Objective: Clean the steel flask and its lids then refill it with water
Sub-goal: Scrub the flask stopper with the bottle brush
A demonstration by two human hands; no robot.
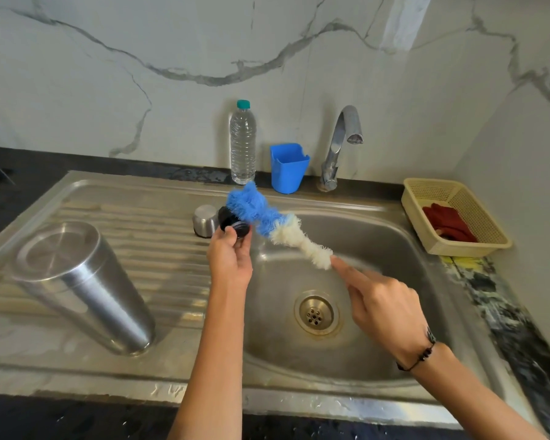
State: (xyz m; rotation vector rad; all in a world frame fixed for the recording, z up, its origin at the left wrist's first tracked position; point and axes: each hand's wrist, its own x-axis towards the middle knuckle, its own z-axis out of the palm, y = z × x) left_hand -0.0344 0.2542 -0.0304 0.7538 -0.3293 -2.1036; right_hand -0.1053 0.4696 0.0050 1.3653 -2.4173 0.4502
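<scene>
A small round black plastic inner lid (234, 224) is pinched in the left hand (231, 261), thumb and fingertips closed on its edge, over the 10 o'clock rim of the stainless steel sink basin (375, 236). A long bottle brush with blue and white shaggy bristles (269, 221) is gripped in the right hand (383, 308), fingers curled round its handle and the forefinger laid straight along it toward the bristles; the handle itself is hidden by the hand. The blue end of the brush is pressed against the lid.

The step in hand is judged to be the scrubbing of this lid. It is best done if the lid is turned a little between strokes, so that the threads and the underside are reached, and if the work is kept over the basin so that drips fall inside.

The tall steel flask body (85, 285) is stood mouth-down on the ribbed drainboard at 9 o'clock from the hands, well apart. A small domed steel outer cap (205, 221) is set upside down just behind the lid, at 11 o'clock. The flask is not yet refilled.

At 12 o'clock a clear plastic water bottle with a teal cap (242, 144) and a blue plastic holder (288, 168) are stood against the marble wall, with the chrome tap (340, 144) at 1 o'clock. A cream plastic basket (477, 246) with a red cloth (446, 222) is seen at 3 o'clock. The brush tip is near the water bottle, which could be knocked by a long stroke.
</scene>
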